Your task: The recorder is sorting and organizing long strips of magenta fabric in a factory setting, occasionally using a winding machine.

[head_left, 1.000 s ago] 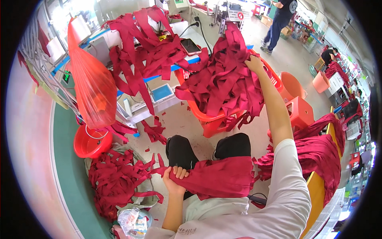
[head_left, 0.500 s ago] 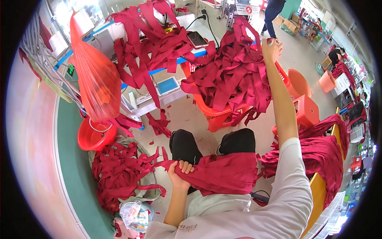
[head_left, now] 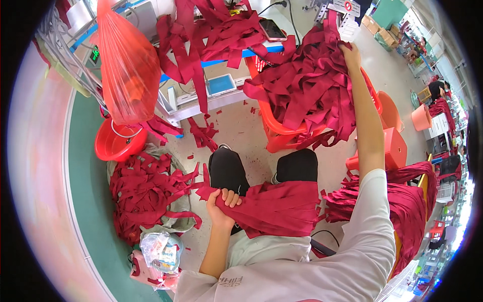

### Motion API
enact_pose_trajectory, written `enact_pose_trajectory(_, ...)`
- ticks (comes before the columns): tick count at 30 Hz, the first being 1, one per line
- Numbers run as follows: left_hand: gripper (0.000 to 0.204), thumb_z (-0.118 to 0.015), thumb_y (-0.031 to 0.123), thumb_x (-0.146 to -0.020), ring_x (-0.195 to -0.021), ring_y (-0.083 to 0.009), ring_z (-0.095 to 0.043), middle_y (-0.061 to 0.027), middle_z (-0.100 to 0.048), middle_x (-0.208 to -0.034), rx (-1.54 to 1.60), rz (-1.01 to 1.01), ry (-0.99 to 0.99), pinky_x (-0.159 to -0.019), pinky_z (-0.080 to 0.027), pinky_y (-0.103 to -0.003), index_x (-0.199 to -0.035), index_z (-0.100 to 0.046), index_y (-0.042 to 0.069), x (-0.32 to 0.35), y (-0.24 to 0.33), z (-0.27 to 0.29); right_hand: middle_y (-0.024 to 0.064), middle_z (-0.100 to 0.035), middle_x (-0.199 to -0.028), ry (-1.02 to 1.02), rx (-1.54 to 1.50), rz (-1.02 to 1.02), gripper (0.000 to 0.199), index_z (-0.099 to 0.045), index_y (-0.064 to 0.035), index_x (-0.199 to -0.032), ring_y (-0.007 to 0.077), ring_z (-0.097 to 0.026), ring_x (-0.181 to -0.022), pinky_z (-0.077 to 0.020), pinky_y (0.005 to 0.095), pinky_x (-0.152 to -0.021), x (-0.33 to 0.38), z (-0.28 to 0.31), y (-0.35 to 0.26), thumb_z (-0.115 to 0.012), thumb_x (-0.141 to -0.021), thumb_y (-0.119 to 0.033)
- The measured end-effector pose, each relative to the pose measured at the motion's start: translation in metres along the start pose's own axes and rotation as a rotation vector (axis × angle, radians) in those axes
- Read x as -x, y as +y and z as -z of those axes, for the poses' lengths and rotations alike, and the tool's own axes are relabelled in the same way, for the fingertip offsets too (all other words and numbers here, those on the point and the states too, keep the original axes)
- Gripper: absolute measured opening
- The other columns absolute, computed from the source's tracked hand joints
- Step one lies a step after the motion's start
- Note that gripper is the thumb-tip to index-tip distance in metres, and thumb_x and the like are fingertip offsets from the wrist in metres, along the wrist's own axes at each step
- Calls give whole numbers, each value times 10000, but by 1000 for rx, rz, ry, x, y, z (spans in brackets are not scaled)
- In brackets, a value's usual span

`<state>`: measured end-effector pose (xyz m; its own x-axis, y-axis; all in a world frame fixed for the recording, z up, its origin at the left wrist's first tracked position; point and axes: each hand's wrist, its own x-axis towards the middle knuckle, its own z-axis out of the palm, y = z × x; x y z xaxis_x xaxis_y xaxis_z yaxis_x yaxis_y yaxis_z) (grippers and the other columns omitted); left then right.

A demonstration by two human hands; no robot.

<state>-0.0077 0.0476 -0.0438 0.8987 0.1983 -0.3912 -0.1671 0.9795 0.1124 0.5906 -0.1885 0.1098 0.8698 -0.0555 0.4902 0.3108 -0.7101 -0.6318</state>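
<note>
Left forearm (head_left: 216, 251): angled up from the lower edge of the frame, bent at the elbow.
Left hand (head_left: 223, 206): at lower centre, closed firmly around the narrow end of the red strip bundle (head_left: 276, 209).
Red strip bundle: laid across the lap at lower centre, fanning out toward the right of the frame.
Draped strips (head_left: 402, 206): hung in long folds at lower right, just beyond the pale sleeve (head_left: 370, 216).
Floor heap (head_left: 143, 194): tangled at left, just below a red bucket (head_left: 121, 143).
Right arm (head_left: 371, 121): stretched nearly straight up the right side of the frame.
Right hand (head_left: 352, 56): at upper right, touching the upper right edge of the tangled strip pile (head_left: 307, 83); cannot tell whether gripping.
Tangled strip pile: heaped at upper centre-right in an orange-red basket (head_left: 284, 125), spilling over the rim.
Phone (head_left: 273, 30): lying at upper centre, near the blue table edge (head_left: 274, 49).
Change, right hand: reaching onto the pile now; half a second ago, curled just beside its right edge.
Change, left hand: none, gripping the same end.
Change, view: shifted, showing bucket, basket and phone higher in the frame.
</note>
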Motion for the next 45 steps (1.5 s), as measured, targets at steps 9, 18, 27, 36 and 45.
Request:
enact_pose_trajectory(9, 315, -454, 297, -909, -564, -147, -376, -11, -379, -570, -47, 64, -37, -650, -361, -311, -666, -422, 100, 2, -10, -8, 12, -652, -934, -569, -698, 172, 170, -613, -25, -936, 64, -533, -791, -413, 206, -719, 136, 78, -140, -517, -802, 16)
enact_pose_trajectory(18, 463, -613, 424, -929, -779, -134, -551, -18, -540, -810, -257, 51, -398, -835, -483, -326, -1131, -556, 11, 2, -33, -34, 109, -616, -933, -1307, -675, 303, 356, -593, -13, -1042, 210, -660, -865, -529, 311, -744, 432, 105, -179, -536, -708, 97)
enact_pose_trajectory(27, 184, -555, 205, -902, -792, -161, -579, -72, -597, -847, -154, -38, -30, -741, -467, -282, -870, -586, 26, 5, -37, -30, 64, -550, -791, -1249, -540, -128, 355, -489, -35, -1075, 106, -533, -711, -401, 266, -595, 492, 137, -134, -469, -761, 130)
enact_pose_trajectory(36, 199, -560, 215, -904, -738, -133, -554, -40, -578, -784, -140, 8, 4, -690, -460, -262, -818, -591, 38, 4, -37, -35, 30, -457, -608, -1399, -167, -212, 150, -525, -5, -884, 67, -427, -569, -316, 259, -501, 493, 171, -46, -434, -783, 60)
enact_pose_trajectory(45, 380, -451, 337, -904, -787, -185, -558, -79, -582, -829, -136, 20, -119, -770, -451, -297, -821, -601, -2, 5, -41, -38, 2, -551, -660, -1171, -214, -416, 94, -613, 1, -909, 57, -496, -593, -382, 224, -541, 494, 173, -9, -529, -894, -39)
